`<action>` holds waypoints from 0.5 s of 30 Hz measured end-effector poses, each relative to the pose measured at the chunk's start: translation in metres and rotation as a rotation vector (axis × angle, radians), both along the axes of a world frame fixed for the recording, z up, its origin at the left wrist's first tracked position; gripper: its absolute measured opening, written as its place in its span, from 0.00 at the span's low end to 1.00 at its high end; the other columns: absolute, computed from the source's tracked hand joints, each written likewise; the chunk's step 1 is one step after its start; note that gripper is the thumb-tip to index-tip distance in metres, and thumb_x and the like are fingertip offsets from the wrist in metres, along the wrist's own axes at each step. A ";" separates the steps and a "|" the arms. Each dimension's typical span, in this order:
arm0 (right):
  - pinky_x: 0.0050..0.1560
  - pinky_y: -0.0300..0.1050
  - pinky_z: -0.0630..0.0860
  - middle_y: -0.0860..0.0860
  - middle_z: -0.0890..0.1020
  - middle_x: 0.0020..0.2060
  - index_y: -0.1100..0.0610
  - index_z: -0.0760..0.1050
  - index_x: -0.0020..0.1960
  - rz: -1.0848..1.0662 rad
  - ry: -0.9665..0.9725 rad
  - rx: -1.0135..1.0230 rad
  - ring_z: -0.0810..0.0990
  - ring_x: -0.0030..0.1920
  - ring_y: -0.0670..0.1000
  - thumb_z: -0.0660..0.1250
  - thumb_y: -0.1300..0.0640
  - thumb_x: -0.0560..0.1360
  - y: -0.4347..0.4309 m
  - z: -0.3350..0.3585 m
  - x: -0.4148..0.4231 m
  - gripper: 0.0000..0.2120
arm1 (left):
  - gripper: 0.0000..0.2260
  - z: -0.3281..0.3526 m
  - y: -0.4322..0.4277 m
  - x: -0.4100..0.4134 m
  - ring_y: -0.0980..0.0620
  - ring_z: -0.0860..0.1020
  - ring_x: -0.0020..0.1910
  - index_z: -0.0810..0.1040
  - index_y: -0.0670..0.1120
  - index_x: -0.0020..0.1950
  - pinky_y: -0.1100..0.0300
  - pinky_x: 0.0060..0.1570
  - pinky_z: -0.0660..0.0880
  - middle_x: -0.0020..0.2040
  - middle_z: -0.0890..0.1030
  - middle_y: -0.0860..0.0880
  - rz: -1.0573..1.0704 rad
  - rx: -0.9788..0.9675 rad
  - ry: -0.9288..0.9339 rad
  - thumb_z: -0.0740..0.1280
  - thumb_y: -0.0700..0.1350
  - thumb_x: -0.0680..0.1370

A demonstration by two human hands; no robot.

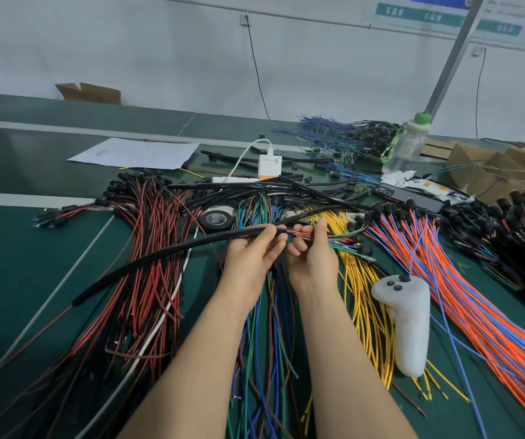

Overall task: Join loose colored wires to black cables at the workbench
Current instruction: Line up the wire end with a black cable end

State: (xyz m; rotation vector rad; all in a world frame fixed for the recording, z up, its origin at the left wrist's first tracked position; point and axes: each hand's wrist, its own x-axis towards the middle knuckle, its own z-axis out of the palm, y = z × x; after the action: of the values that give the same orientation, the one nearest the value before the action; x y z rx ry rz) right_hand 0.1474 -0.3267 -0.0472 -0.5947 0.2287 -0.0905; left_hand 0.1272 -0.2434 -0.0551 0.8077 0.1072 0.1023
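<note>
My left hand [255,251] grips the end of a long black cable [160,253] that sweeps down and left across the green bench. My right hand [310,248] pinches a small bunch of thin colored wires [340,240] that come out of the cable's end between the two hands and run to the right. Piles of loose wires lie around: red and black [150,264] on the left, green and blue [264,327] under my forearms, yellow [365,296], orange and blue [464,286] on the right.
A white handheld controller [408,324] lies on the yellow wires by my right forearm. A roll of black tape [216,219], a white charger [269,166], more black cables [255,186], a clear bottle [408,144], paper sheets [137,153] and cardboard boxes [489,172] lie farther back.
</note>
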 end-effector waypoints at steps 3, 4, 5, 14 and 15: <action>0.19 0.34 0.61 0.53 0.75 0.29 0.62 0.70 0.37 -0.010 -0.007 -0.029 0.65 0.20 0.43 0.58 0.50 0.82 -0.001 0.002 -0.001 0.20 | 0.04 0.005 -0.001 -0.003 0.55 0.82 0.33 0.77 0.36 0.47 0.68 0.33 0.77 0.37 0.84 0.44 -0.019 -0.103 0.030 0.63 0.35 0.79; 0.19 0.33 0.62 0.53 0.75 0.29 0.62 0.70 0.37 -0.016 -0.014 -0.048 0.65 0.20 0.43 0.57 0.51 0.82 -0.001 0.003 -0.001 0.20 | 0.05 0.006 -0.001 -0.003 0.56 0.81 0.32 0.76 0.36 0.47 0.68 0.32 0.77 0.36 0.83 0.44 -0.024 -0.139 0.035 0.62 0.36 0.79; 0.20 0.34 0.62 0.52 0.75 0.28 0.62 0.70 0.36 -0.024 -0.025 -0.075 0.65 0.20 0.43 0.57 0.51 0.82 0.000 0.003 -0.001 0.20 | 0.06 0.007 0.000 -0.003 0.56 0.81 0.32 0.76 0.36 0.46 0.69 0.32 0.77 0.36 0.83 0.44 -0.029 -0.169 0.036 0.62 0.37 0.79; 0.22 0.34 0.67 0.51 0.76 0.27 0.63 0.72 0.38 -0.067 -0.060 -0.181 0.69 0.22 0.43 0.57 0.51 0.82 -0.001 0.004 -0.004 0.20 | 0.07 0.004 0.001 -0.001 0.56 0.83 0.41 0.77 0.38 0.47 0.70 0.39 0.78 0.44 0.84 0.44 -0.116 -0.214 -0.068 0.59 0.34 0.79; 0.22 0.34 0.67 0.51 0.76 0.27 0.63 0.72 0.37 -0.069 -0.050 -0.156 0.69 0.21 0.43 0.58 0.50 0.82 -0.002 0.004 -0.004 0.20 | 0.08 0.003 0.001 0.000 0.55 0.83 0.43 0.77 0.38 0.48 0.70 0.40 0.77 0.45 0.84 0.44 -0.125 -0.178 -0.090 0.59 0.33 0.79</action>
State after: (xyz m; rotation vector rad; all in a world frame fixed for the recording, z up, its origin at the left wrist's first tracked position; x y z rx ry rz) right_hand 0.1432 -0.3284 -0.0430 -0.7390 0.1950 -0.1903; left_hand 0.1268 -0.2425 -0.0525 0.6296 -0.0187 0.0109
